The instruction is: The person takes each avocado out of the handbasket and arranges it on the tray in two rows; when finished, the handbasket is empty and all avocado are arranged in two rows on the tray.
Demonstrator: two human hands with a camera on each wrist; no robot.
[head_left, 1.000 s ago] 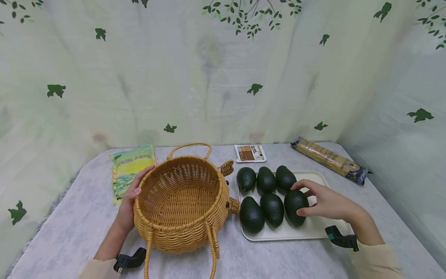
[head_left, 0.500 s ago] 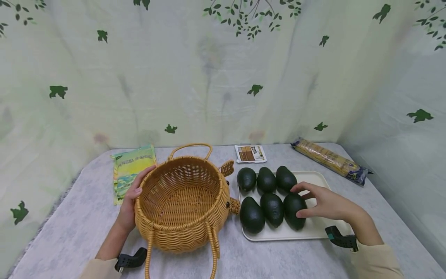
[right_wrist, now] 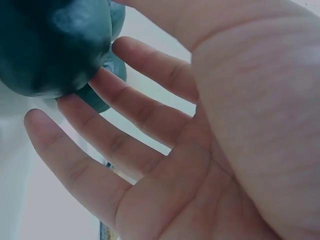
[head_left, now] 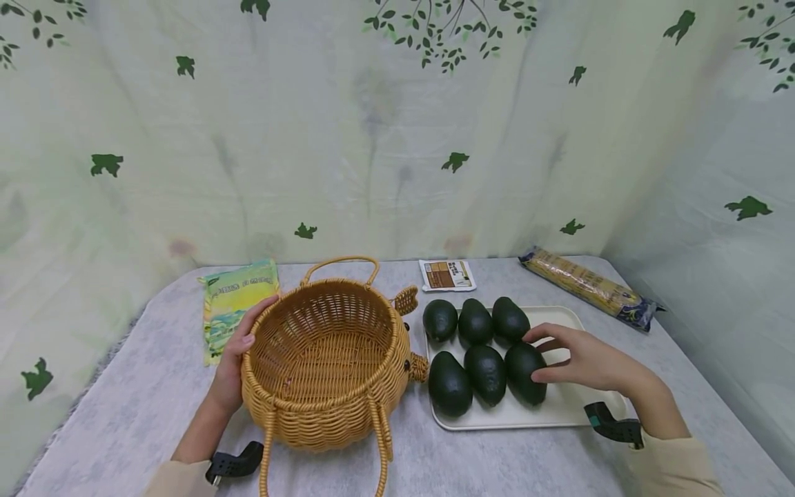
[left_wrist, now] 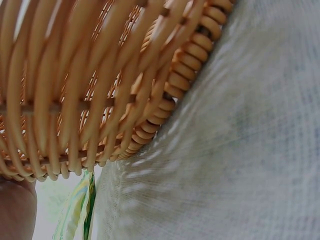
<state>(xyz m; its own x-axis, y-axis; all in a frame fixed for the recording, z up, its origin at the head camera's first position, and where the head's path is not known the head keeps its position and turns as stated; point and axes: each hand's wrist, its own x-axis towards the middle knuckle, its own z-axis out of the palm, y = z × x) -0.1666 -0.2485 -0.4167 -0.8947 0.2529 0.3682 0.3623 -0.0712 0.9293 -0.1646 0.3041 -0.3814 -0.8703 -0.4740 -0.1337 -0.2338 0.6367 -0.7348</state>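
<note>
My left hand [head_left: 237,348] holds the left side of a wicker basket [head_left: 323,421], thumb at its rim. The basket is shaped like an animal and shows its woven floor. In the left wrist view the basket's weave [left_wrist: 75,100] fills the upper left, and most of the hand is out of sight. On a cream tray [head_left: 571,407] several dark green avocados [head_left: 484,374] lie in two rows. My right hand [head_left: 580,359] is spread beside the front-right avocado [head_left: 525,373], thumb and fingertips at its edge. In the right wrist view the fingers [right_wrist: 135,107] are apart and fairly straight.
A yellow-green packet [head_left: 239,304] lies behind my left hand. A small brown-and-white packet [head_left: 447,275] is behind the tray. At the back right lies a long bag of noodles [head_left: 586,286]. The basket's handles [head_left: 380,442] hang toward the table's front.
The front-right avocado has settled slightly left and down among the others. My right hand's fingers have loosened from it and shifted slightly right. The left hand and basket stay nearly in place.
</note>
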